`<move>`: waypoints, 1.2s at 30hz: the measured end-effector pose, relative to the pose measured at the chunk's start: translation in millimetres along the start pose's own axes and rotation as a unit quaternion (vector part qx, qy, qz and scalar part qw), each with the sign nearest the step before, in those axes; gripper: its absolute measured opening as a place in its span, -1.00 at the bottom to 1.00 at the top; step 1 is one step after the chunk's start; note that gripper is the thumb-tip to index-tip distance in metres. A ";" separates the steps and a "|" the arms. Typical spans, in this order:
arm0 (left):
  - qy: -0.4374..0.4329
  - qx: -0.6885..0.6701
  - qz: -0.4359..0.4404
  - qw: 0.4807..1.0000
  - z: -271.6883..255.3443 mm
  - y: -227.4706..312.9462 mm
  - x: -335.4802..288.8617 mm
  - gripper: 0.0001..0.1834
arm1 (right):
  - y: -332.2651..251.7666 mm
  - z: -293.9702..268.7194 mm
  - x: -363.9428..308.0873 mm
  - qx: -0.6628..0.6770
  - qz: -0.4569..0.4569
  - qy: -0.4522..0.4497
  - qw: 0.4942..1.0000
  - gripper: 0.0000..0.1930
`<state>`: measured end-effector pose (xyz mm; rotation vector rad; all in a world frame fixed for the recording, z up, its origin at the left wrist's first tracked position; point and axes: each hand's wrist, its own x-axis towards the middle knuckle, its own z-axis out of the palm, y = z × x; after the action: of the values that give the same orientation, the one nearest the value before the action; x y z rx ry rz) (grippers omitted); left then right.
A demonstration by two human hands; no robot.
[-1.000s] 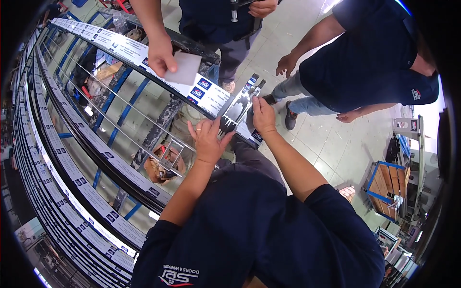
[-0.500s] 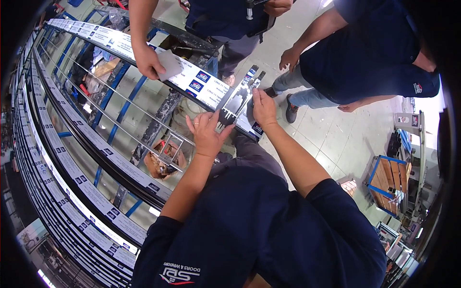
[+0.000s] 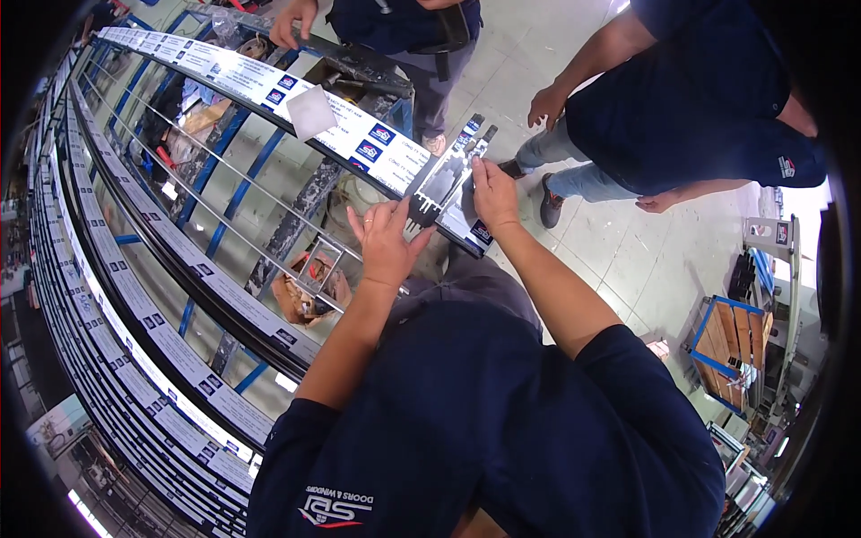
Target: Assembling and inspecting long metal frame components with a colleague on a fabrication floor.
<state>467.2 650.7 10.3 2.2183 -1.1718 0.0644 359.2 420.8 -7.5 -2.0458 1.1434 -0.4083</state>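
A short cut piece of metal profile [image 3: 443,182], silvery with dark ribbed ends, lies crosswise over the near end of a long profile [image 3: 269,85] wrapped in printed white film. My left hand [image 3: 387,240] has its thumb and fingers around the near ribbed end of the short piece. My right hand [image 3: 495,195] grips its right side, fingertips partly hidden beneath it. On the long profile, farther left, rests a thin whitish square pad [image 3: 312,113] that nobody is touching.
Several film-wrapped profiles [image 3: 161,309] fill a rack at the left. Thin metal bars and blue frames [image 3: 242,188] lie between. One co-worker [image 3: 404,36] stands across the long profile, another [image 3: 691,108] at the right. A blue-edged wooden crate [image 3: 728,341] stands on the tiled floor.
The co-worker's hand has let go of the whitish pad and drawn back toward the far side, leaving it on the long profile. My hands keep nearly the same hold on the short piece.
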 end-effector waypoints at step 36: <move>0.021 -0.031 0.016 0.999 7.3 -24.8 -10.9 -0.16 | 1.1 6.7 1.6 0.029 -0.006 0.012 1.000 -0.36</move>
<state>477.8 665.0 -11.4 2.1342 -1.1721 0.0860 363.3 422.1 -12.9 -2.0033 1.1218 -0.4665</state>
